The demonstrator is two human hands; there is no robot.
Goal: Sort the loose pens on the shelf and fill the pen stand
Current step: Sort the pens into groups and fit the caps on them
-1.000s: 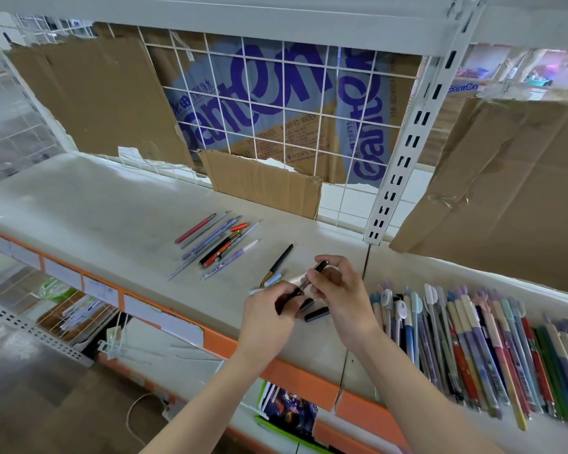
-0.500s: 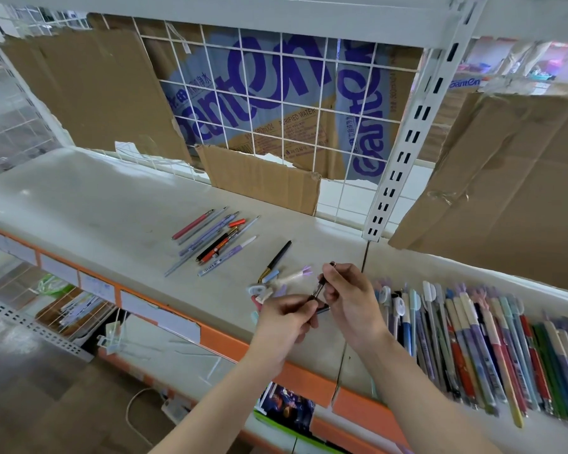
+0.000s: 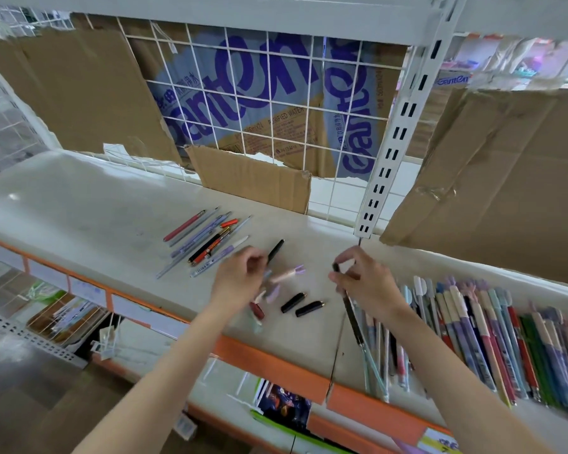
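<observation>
My right hand (image 3: 363, 283) pinches a dark pen (image 3: 350, 303) bound for the sorted row (image 3: 492, 339); my left hand (image 3: 240, 280), fingers curled and blurred so I cannot tell its grip, reaches the loose pens (image 3: 276, 290) next.

A pale shelf (image 3: 79, 204) with an orange front edge (image 3: 276, 365) spans the view. At 12 o'clock, a white wire grid (image 3: 276, 103) backs it, with brown cardboard (image 3: 79, 93) behind. A slotted white upright (image 3: 397, 126) stands at 1 o'clock. Grey floor (image 3: 20, 404) lies at 8 o'clock.
</observation>
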